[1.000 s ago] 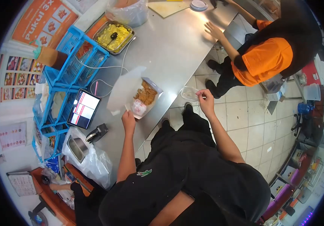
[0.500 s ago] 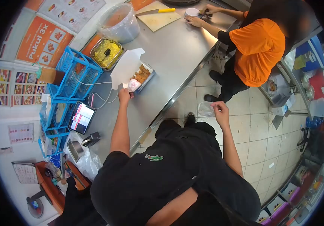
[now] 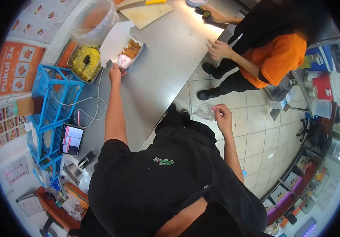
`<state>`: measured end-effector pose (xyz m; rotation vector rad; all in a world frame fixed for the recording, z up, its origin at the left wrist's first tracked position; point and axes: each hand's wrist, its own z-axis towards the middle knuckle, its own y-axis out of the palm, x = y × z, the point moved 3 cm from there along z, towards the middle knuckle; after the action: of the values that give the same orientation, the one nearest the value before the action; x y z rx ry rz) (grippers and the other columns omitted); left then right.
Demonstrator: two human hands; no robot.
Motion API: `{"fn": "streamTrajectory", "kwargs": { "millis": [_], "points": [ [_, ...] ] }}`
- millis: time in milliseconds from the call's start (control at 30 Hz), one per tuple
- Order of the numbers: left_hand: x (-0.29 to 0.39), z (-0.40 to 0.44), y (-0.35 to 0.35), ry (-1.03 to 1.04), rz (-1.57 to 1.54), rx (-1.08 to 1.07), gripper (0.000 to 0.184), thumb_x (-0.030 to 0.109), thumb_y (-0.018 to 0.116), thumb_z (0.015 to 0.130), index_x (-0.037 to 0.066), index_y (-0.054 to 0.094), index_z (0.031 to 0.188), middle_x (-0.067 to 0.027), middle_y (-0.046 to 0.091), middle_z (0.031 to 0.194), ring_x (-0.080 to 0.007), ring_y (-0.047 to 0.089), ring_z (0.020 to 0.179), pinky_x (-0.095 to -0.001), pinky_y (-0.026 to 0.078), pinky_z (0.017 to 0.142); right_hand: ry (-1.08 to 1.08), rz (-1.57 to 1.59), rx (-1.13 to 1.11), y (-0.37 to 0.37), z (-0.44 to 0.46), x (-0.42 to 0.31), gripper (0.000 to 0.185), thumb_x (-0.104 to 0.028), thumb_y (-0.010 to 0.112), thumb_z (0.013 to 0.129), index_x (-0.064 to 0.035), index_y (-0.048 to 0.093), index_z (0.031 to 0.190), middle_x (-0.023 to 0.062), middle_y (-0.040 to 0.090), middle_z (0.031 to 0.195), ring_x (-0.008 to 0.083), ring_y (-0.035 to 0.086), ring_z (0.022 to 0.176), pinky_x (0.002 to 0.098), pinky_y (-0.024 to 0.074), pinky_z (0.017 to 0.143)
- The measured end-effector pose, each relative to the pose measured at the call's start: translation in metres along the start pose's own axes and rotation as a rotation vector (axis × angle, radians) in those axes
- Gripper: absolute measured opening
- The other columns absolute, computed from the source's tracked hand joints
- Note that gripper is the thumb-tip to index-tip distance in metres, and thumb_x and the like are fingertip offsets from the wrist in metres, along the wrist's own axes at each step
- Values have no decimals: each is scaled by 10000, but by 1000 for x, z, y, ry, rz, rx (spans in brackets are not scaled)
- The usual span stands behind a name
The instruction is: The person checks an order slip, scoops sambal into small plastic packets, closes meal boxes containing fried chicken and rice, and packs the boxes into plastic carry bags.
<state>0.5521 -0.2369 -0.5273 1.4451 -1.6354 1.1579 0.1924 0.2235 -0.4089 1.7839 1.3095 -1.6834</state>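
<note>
My left hand (image 3: 116,74) grips the near corner of an open paper food box (image 3: 139,55) on the steel counter. Inside the box lie fried pieces (image 3: 131,49) and a white-and-pink wrapped bundle (image 3: 123,61). The raised white lid (image 3: 114,39) leans toward the tray of yellow food (image 3: 85,63). Over the floor, to the right of the counter edge, my right hand (image 3: 222,113) pinches a small clear plastic bag (image 3: 205,111) that hangs beside the fingers.
A co-worker in an orange shirt (image 3: 274,57) stands across the counter's right edge. A cutting board (image 3: 146,14) with a yellow-handled knife lies at the far end. Blue baskets (image 3: 55,85), a tablet (image 3: 71,139) and a white cable (image 3: 99,103) line the left side.
My left hand and the food box have shifted up and left along the counter, toward the cutting board. The co-worker's near hand has come off the counter. My right hand still holds the bag.
</note>
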Motion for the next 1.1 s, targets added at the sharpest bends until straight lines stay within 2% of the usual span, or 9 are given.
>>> {"fn": "streamTrajectory", "kwargs": {
  "millis": [133, 200, 267, 333, 633, 733, 900, 1000, 1100],
  "points": [
    [5, -43, 15, 91, 102, 187, 414, 404, 528, 1032, 14, 592, 1152, -85, 651, 829, -178, 625, 680, -338, 521, 611, -29, -4, -45, 24, 16, -42, 142, 13, 632, 919, -51, 728, 1003, 36, 601, 1038, 119, 599, 870, 257, 499, 668],
    [31, -126, 56, 461, 207, -125, 278, 300, 615, 1004, 76, 587, 1166, -38, 581, 886, -132, 555, 781, -302, 497, 730, -83, -16, -93, 38, 24, -71, 166, 37, 642, 902, -51, 720, 1018, 58, 592, 1052, 150, 610, 898, 268, 516, 712],
    [44, -208, 93, 441, 159, -640, 388, 191, 742, 909, 83, 528, 1214, -3, 497, 953, -116, 512, 866, -283, 473, 796, -172, -24, -133, 54, 31, -98, 181, 56, 647, 889, -51, 716, 1018, 70, 589, 1048, 172, 615, 906, 270, 520, 739],
    [64, -274, 113, 470, 143, -808, 424, 172, 766, 876, 85, 514, 1205, -19, 496, 922, -139, 518, 828, -298, 474, 761, -243, -46, -180, 66, 33, -122, 201, 86, 649, 878, -53, 717, 1006, 65, 562, 1025, 170, 599, 917, 271, 510, 755],
    [90, -265, 132, 496, 351, -532, 339, 10, 684, 780, 82, 564, 1089, -87, 535, 768, -220, 562, 652, -356, 494, 629, -472, -293, -136, 65, 46, -146, 354, 138, 621, 775, -90, 743, 1018, 95, 470, 878, 263, 543, 794, 356, 468, 671],
    [116, -280, 128, 619, 382, -465, 261, 9, 681, 782, 67, 607, 1026, -104, 593, 816, -247, 616, 685, -383, 511, 641, -511, -615, 66, 53, 58, -137, 377, 110, 620, 772, -108, 753, 1050, 105, 474, 881, 280, 545, 794, 388, 471, 656],
    [123, -296, 156, 745, 336, -505, 200, -1, 699, 789, 45, 667, 981, -99, 651, 869, -267, 660, 750, -382, 539, 669, -536, -715, 207, 37, 70, -133, 534, 39, 620, 839, -150, 663, 1336, 114, 477, 798, 238, 530, 690, 377, 454, 587],
    [126, -311, 172, 900, 326, -582, 188, -14, 711, 796, 45, 689, 973, -97, 682, 925, -281, 669, 822, -376, 547, 714, -61, -355, 168, 25, 77, -125, 455, -38, 605, 950, -127, 612, 1396, 42, 487, 671, 150, 483, 558, 342, 418, 522],
    [127, -330, 197, 978, 327, -669, 186, -12, 722, 801, 50, 697, 975, -101, 695, 953, -301, 665, 875, -384, 544, 763, 197, 438, 99, 13, 87, -105, 393, -123, 585, 1024, -79, 584, 1415, -33, 546, 663, 84, 469, 525, 287, 394, 481]
  ]
}}
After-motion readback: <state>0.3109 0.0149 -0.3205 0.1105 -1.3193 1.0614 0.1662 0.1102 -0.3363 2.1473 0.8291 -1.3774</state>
